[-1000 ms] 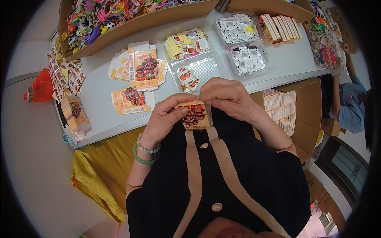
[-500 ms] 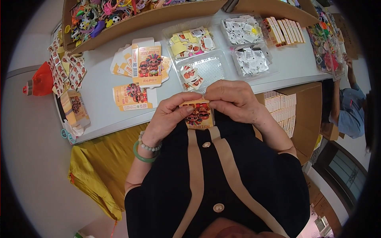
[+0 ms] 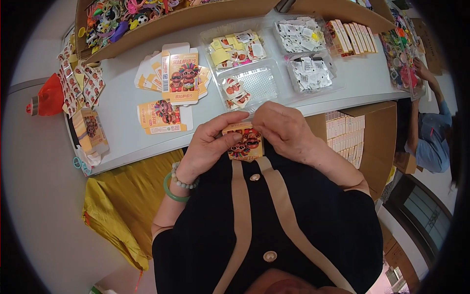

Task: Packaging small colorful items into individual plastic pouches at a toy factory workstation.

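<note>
The small box [image 3: 248, 144] sits between the left hand [image 3: 213, 139] and the right hand [image 3: 288, 130], before the table [image 3: 117, 132]. On the table, cartons [image 3: 183, 81] lie left of a tray [image 3: 264, 83] with stickers [image 3: 235, 90] in it. Right of the tray stand two tubs [image 3: 334, 79] of packets [image 3: 308, 76], then a row of boxes [image 3: 355, 39]. Behind the cartons stands a bin [image 3: 196, 19] of trinkets [image 3: 129, 19]. Sheets [image 3: 90, 88] lie at the table's left end. A crate [image 3: 381, 147] is right of the right hand.

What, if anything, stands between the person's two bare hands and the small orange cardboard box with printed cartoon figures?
Nothing visible does. The left hand holds the small orange cardboard box directly, and the right hand is at its upper right corner; whether it also grips there is hidden.
</note>
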### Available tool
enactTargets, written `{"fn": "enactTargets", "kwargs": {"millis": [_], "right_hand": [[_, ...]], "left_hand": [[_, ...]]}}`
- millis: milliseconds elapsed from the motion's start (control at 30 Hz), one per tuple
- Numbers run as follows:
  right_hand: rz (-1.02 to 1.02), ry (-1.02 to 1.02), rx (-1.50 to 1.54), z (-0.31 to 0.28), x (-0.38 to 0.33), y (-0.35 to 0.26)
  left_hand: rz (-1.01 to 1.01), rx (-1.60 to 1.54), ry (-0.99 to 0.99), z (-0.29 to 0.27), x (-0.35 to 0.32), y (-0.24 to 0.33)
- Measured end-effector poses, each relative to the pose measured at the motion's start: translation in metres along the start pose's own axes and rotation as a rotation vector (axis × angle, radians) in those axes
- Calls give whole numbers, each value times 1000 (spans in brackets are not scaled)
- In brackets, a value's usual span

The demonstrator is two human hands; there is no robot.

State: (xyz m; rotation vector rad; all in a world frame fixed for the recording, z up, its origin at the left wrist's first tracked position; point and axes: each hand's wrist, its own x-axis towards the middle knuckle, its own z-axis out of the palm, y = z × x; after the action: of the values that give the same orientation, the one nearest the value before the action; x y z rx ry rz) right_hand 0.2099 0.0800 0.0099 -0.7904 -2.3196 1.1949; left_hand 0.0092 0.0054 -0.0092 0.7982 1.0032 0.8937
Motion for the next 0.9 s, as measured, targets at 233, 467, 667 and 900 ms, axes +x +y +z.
{"fn": "enactTargets", "kwargs": {"millis": [233, 467, 667, 900], "right_hand": [[-34, 88, 114, 2, -10, 1], [-77, -55, -77, -21, 10, -4], [-78, -69, 12, -23, 4, -7], [-76, -155, 177, -18, 9, -1]], "left_hand": [[44, 86, -88, -10, 2, -10], [-120, -265, -72, 9, 3, -2], [-157, -336, -151, 16, 2, -12], [-249, -283, -233, 14, 5, -9]]}}
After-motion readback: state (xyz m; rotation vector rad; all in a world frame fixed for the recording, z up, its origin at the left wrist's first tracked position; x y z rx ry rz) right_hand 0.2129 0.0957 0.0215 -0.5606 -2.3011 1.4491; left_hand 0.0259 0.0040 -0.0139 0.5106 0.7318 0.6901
